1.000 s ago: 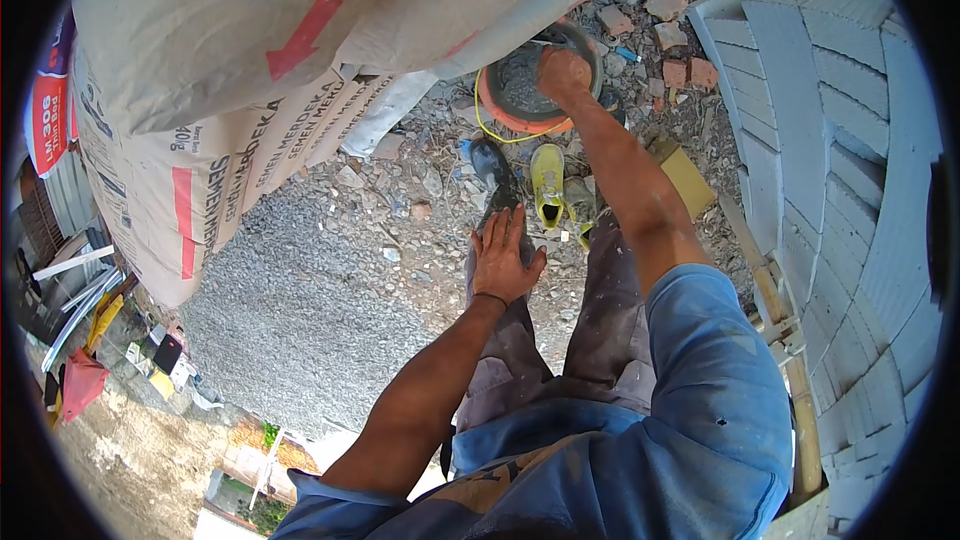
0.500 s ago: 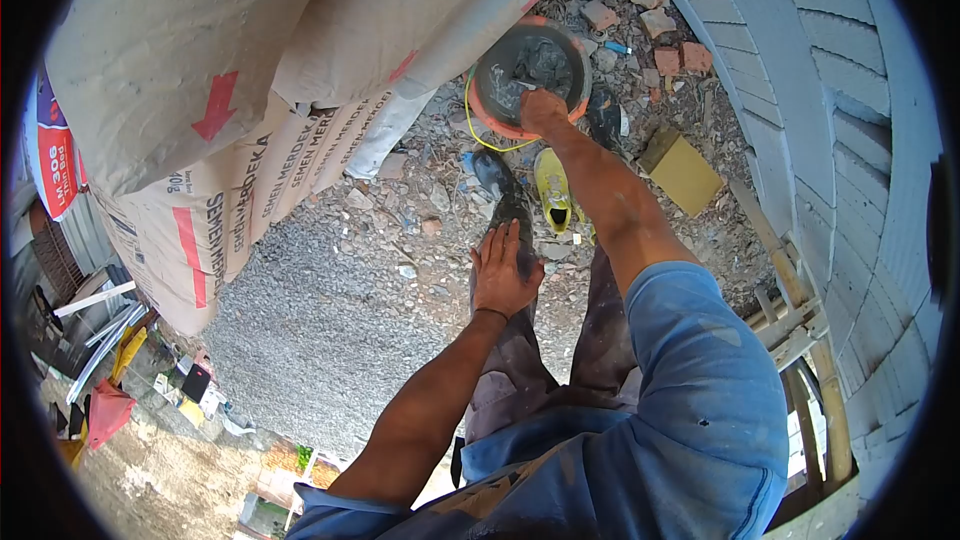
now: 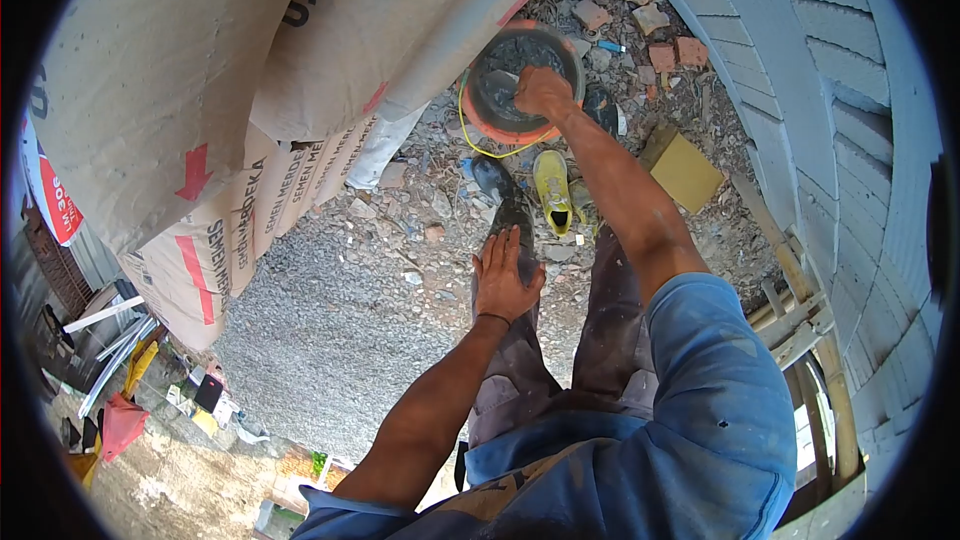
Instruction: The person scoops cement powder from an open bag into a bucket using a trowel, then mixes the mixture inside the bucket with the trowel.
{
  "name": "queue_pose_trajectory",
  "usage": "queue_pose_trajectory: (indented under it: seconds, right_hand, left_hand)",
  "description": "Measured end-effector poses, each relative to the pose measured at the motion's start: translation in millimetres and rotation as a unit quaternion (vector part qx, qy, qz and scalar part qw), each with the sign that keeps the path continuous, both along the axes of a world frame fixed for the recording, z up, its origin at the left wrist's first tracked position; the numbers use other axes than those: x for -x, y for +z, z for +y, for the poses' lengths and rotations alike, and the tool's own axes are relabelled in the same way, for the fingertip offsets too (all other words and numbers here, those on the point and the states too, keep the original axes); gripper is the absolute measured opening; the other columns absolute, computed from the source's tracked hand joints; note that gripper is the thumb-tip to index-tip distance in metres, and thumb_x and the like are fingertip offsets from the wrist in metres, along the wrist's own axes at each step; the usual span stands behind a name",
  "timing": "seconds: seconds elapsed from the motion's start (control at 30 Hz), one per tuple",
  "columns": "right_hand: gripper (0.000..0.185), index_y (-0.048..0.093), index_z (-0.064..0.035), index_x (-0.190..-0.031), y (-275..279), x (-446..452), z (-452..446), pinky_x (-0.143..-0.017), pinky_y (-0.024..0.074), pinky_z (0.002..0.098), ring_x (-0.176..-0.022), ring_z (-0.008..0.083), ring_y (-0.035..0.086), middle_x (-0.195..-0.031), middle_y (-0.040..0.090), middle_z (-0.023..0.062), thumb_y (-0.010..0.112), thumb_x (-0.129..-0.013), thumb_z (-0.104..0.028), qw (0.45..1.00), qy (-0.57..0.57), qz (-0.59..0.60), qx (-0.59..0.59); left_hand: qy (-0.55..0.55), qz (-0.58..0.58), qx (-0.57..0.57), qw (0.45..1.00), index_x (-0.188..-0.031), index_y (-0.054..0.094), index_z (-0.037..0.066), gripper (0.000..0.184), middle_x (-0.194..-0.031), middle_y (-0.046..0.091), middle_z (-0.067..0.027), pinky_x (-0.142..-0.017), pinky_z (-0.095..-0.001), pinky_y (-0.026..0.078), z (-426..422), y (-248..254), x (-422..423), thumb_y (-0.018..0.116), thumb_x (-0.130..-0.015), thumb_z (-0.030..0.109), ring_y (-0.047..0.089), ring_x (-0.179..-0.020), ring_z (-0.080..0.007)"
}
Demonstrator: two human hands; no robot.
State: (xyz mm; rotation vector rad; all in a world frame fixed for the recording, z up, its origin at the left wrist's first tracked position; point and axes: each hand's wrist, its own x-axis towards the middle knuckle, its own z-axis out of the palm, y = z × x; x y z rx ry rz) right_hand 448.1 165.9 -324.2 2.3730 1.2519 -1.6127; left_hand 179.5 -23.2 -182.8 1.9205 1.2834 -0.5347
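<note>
My right hand (image 3: 543,92) is closed around a trowel, its handle hidden in my fist. The trowel's grey blade (image 3: 497,95) lies in the wet grey mortar (image 3: 515,52) inside an orange-rimmed bucket (image 3: 483,127). A yellow cord or handle loops around the bucket's near left side. My left hand (image 3: 505,275) rests flat on my left leg, fingers spread, just above the dark boot (image 3: 492,178). It holds nothing.
Stacked cement bags (image 3: 225,60) rise on the left. A yellow-green shoe (image 3: 551,190) stands between my feet, with a yellow block (image 3: 687,172) to its right. Broken bricks (image 3: 676,55) lie beyond the bucket. Pale blocks (image 3: 830,70) are stacked on the right.
My right hand has moved slightly farther into the bucket, and the trowel blade now shows on the left side of the mortar. My left hand stays on the leg.
</note>
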Motion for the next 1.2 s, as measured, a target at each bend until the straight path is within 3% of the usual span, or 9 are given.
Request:
queue_pose_trajectory:
  seconds: [0.17, 0.4, 0.63, 0.7, 0.8, 0.9, 0.97, 1.1, 1.2]
  right_hand:
    - [0.028, 0.075, -0.0097, -0.116, -49.6, -4.6, 17.5, -0.084, 0.0616, 0.0421, -0.103, 0.0331, 0.074, -0.108, 0.076, 0.0144, 0.064, -0.093, -0.021, 0.965, 0.142, -0.193, -0.104]
    - [0.021, 0.079, -0.0112, -0.103, -108.9, 17.7, -26.1, -0.082, 0.0619, 0.0388, -0.103, 0.0293, 0.075, -0.106, 0.077, 0.0116, 0.061, -0.095, -0.019, 0.965, 0.069, -0.229, -0.106]
    - [0.03, 0.073, -0.0059, -0.118, -68.6, 53.0, -31.1, -0.093, 0.0593, 0.0416, -0.113, 0.0319, 0.072, -0.117, 0.075, 0.0151, 0.058, -0.097, -0.02, 0.993, -0.011, -0.113, 0.018]
    - [0.033, 0.07, -0.0019, -0.119, -72.5, 50.3, -31.6, -0.092, 0.0595, 0.0427, -0.111, 0.0345, 0.072, -0.113, 0.075, 0.0188, 0.058, -0.096, -0.021, 0.995, -0.018, -0.092, 0.02]
    - [0.035, 0.067, -0.0009, -0.122, -75.2, 42.3, -28.1, -0.084, 0.0614, 0.0455, -0.095, 0.0365, 0.076, -0.101, 0.076, 0.0216, 0.06, -0.093, -0.019, 0.997, -0.053, -0.048, -0.038]
    - [0.028, 0.069, -0.0014, -0.117, -52.8, 13.3, -11.1, -0.066, 0.0607, 0.038, -0.082, 0.0277, 0.076, -0.106, 0.075, 0.0151, 0.066, -0.095, -0.017, 0.985, -0.138, 0.067, 0.072]
    - [0.016, 0.073, -0.0009, -0.093, -72.5, -10.4, -16.4, -0.041, 0.046, 0.0393, -0.045, 0.0234, 0.058, -0.064, 0.067, 0.0164, 0.068, -0.09, -0.016, 0.977, -0.142, 0.15, 0.049]
    - [0.015, 0.074, -0.0024, -0.083, -30.2, -42.3, -27.6, -0.039, 0.0393, 0.0369, -0.042, 0.0197, 0.049, -0.063, 0.066, 0.0147, 0.073, -0.088, -0.017, 0.95, -0.197, 0.236, 0.058]
    - [0.016, 0.074, -0.0015, -0.092, -1.1, -36.0, -46.6, -0.047, 0.0472, 0.0435, -0.049, 0.0249, 0.057, -0.067, 0.067, 0.0157, 0.073, -0.087, -0.017, 0.935, -0.24, 0.26, 0.029]
  left_hand:
    - [-0.001, 0.005, 0.013, 1.0, -0.162, 0.029, 0.013, 0.088, -0.16, 0.038, -0.0173, -0.121, -0.0688, 0.02, 0.9, 0.5, -2.1, 0.066, -0.09, 0.046, 0.03, -0.152, -0.0366]
    - [0.007, 0.005, 0.022, 1.0, -0.163, 0.027, 0.014, 0.091, -0.162, 0.037, -0.0149, -0.122, -0.0687, 0.017, -0.6, -2.2, -1.2, 0.068, -0.089, 0.048, 0.027, -0.153, -0.0359]
    - [0.016, -0.005, 0.02, 1.0, -0.163, 0.027, 0.013, 0.091, -0.161, 0.037, -0.0149, -0.121, -0.0696, 0.018, 0.7, -3.4, 1.3, 0.069, -0.089, 0.045, 0.028, -0.152, -0.0362]
    - [0.014, -0.024, -0.021, 0.999, -0.159, 0.034, 0.009, 0.086, -0.153, 0.046, -0.0191, -0.118, -0.0655, 0.027, 2.0, -0.7, -0.4, 0.072, -0.087, 0.039, 0.038, -0.146, -0.0391]
    - [0.013, -0.017, -0.013, 1.0, -0.159, 0.034, 0.008, 0.087, -0.153, 0.046, -0.0192, -0.118, -0.0658, 0.027, 4.8, 0.9, -2.4, 0.071, -0.087, 0.039, 0.038, -0.146, -0.0395]
    - [0.011, -0.008, -0.01, 1.0, -0.159, 0.033, 0.008, 0.087, -0.154, 0.045, -0.0189, -0.119, -0.0661, 0.026, 5.1, 1.1, -2.4, 0.07, -0.088, 0.04, 0.037, -0.146, -0.0384]
    - [0.014, -0.008, -0.008, 1.0, -0.159, 0.033, 0.008, 0.087, -0.155, 0.044, -0.0187, -0.119, -0.0663, 0.025, 4.4, 0.4, -1.9, 0.07, -0.088, 0.041, 0.036, -0.147, -0.0378]
    - [0.026, 0.003, 0.029, 0.999, -0.164, 0.024, 0.014, 0.091, -0.161, 0.037, -0.0162, -0.121, -0.0702, 0.017, 3.9, -2.8, -0.5, 0.066, -0.09, 0.048, 0.026, -0.153, -0.0367]
    - [0.036, 0.005, 0.034, 0.999, -0.164, 0.024, 0.014, 0.091, -0.161, 0.037, -0.0163, -0.122, -0.0692, 0.017, 5.8, -0.6, -4.1, 0.066, -0.09, 0.048, 0.026, -0.153, -0.0371]
